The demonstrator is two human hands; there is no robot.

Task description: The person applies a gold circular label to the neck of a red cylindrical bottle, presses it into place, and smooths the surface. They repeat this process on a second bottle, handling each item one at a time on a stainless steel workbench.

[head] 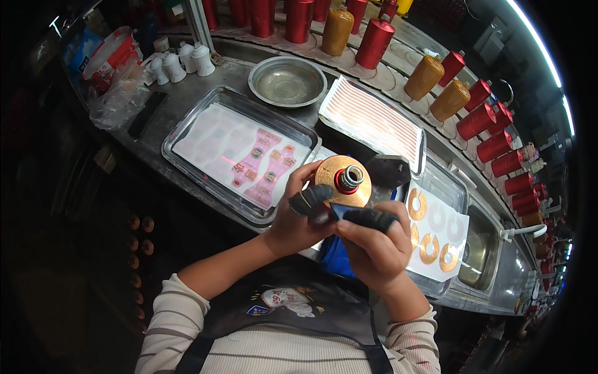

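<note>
My left hand [292,224] grips a red bottle, seen from above with its open threaded neck [352,177] facing me. A gold ring-shaped decal [331,172] covers its shoulder around the neck. A dark finger cot is on my left thumb, which rests at the decal's edge. My right hand [380,255] pinches a small blue blade-like scraper [338,211] against the near rim of the decal; dark covering wraps a finger there too. Right of that hand, a white sheet [441,231] carries several gold ring decals [429,248]. Most of the bottle's body is hidden beneath its shoulder and my hands.
At left, a metal tray [170,156] holds pink printed decals [261,156]. Behind are a metal basin [287,84] and a tray of striped sheets [373,121]. Red and brown bottles [376,44] line a curved conveyor. A sink [481,248] with a faucet lies right.
</note>
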